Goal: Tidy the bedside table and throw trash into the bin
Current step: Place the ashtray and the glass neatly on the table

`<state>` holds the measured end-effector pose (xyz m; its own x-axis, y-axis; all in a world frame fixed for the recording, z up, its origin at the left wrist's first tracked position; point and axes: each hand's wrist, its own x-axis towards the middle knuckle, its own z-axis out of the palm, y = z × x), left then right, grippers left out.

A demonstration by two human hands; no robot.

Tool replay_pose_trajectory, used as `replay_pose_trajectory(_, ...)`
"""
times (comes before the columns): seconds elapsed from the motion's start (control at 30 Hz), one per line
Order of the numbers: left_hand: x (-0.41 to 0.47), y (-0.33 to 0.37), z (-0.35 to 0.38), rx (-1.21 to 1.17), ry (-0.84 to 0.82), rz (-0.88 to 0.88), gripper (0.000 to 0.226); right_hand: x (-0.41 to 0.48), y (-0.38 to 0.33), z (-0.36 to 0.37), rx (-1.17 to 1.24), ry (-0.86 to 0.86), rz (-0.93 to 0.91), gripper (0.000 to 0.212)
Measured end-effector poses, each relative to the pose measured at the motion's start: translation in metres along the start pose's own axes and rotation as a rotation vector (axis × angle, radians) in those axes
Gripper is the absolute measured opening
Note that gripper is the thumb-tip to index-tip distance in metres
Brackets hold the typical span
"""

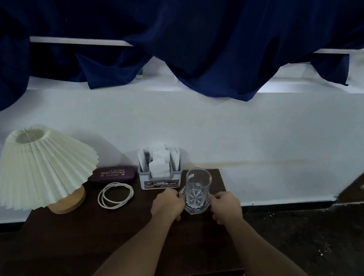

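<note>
Judging by how things lie, the tidying looks nearly done: the worktop [116,234] carries one orderly row along its far edge and no loose litter shows. No bin is in view, so whether the trash has gone in cannot be told.

Both hands are busy at the far right corner. The left hand [168,202] and right hand [225,206], fingers curled, pinch opposite sides of a clear dish [197,211] with a tall cut-glass tumbler [197,186] standing upright on it, probably being squared into place.

Just left of the tumbler, a grey plastic holder [161,179] is stuffed with white paper slips [160,160]. Next along the far edge lies a rounded maroon glasses case [113,173], and in front of it a thin white cord [115,195] coiled in loose loops. At the left edge a lamp [44,165] with a cream pleated shade sits on a round wooden base. The worktop is dark, smooth wood.
</note>
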<state>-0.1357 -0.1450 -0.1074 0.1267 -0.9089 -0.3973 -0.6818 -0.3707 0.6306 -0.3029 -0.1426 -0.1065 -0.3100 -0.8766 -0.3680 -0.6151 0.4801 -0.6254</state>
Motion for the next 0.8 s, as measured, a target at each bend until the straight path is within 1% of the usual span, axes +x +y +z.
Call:
replay_pose_trajectory(0.1, 0.008, -0.003, 0.008, -0.031, -0.012, -0.015, 0.025, 0.006, 0.004, 0.008, -0.025, -0.015, -0.015, 0.022)
replay_pose_trajectory(0.23, 0.015, -0.01, 0.01, -0.102, 0.0, 0.014, 0.019, 0.017, 0.005, 0.011, -0.012, 0.036, -0.03, 0.027)
replay_pose_trajectory(0.3, 0.016, -0.008, 0.011, -0.141, 0.004, 0.025, 0.011, 0.023, 0.004, 0.009, -0.008, 0.064, -0.033, 0.028)
replay_pose_trajectory(0.53, 0.027, 0.009, 0.026, -0.241, 0.037, 0.025, 0.013, 0.043, 0.007, 0.002, 0.051, 0.166, -0.027, 0.028)
replay_pose_trajectory(0.63, 0.032, 0.016, 0.032, -0.262, 0.072, 0.009, 0.009, 0.052, 0.004, 0.001, 0.059, 0.198, -0.023, 0.029)
replay_pose_trajectory(0.7, 0.037, 0.021, 0.036, -0.276, 0.11, -0.014, 0.012, 0.057, 0.001, 0.001, 0.074, 0.219, -0.027, 0.03)
replay_pose_trajectory(0.8, 0.045, 0.026, 0.041, -0.288, 0.166, -0.063, 0.026, 0.066, -0.003, 0.003, 0.096, 0.243, -0.032, 0.03)
